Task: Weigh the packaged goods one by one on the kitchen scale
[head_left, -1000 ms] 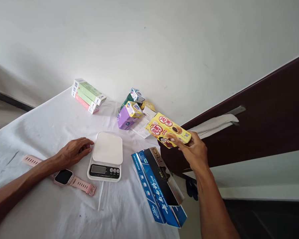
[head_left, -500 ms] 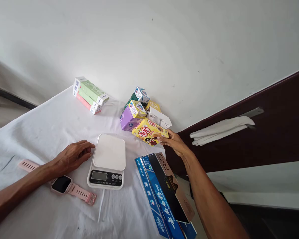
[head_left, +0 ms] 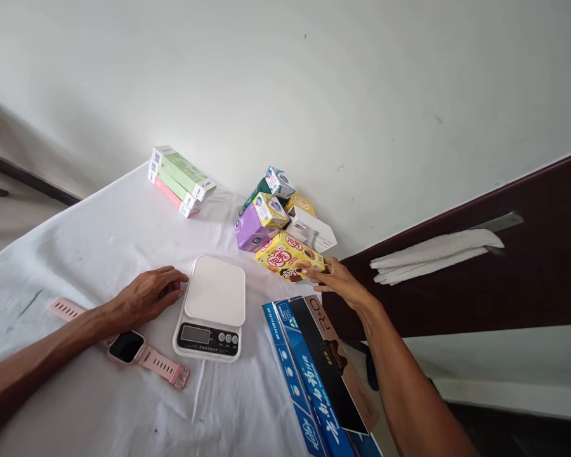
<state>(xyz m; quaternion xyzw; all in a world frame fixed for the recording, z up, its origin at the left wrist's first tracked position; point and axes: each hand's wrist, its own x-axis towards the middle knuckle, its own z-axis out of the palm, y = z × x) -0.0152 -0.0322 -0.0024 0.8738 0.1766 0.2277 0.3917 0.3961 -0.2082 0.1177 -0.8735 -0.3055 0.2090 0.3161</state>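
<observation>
My right hand (head_left: pixel 339 280) reaches out to a yellow snack box (head_left: pixel 288 257) that lies on the white cloth beside a pile of small cartons. Its fingers are stretched out and the fingertips touch the box's near end. My left hand (head_left: pixel 147 295) rests palm down on the cloth, fingers loosely spread, just left of a white kitchen scale (head_left: pixel 214 304) and holding nothing. A pink smartwatch (head_left: pixel 126 348) lies under my left wrist.
The pile holds a purple carton (head_left: pixel 250 230), a white box (head_left: pixel 314 231) and several small cartons. Stacked green and pink boxes (head_left: pixel 181 179) sit at the far edge. Long blue boxes (head_left: pixel 295 381) and a black box (head_left: pixel 330 358) overhang the table's right edge. A dark wooden panel (head_left: pixel 504 285) carries a folded white cloth (head_left: pixel 433 251).
My right hand brought the yellow box down from the air onto the cloth next to the pile and loosened its grip. My left hand stayed by the scale.
</observation>
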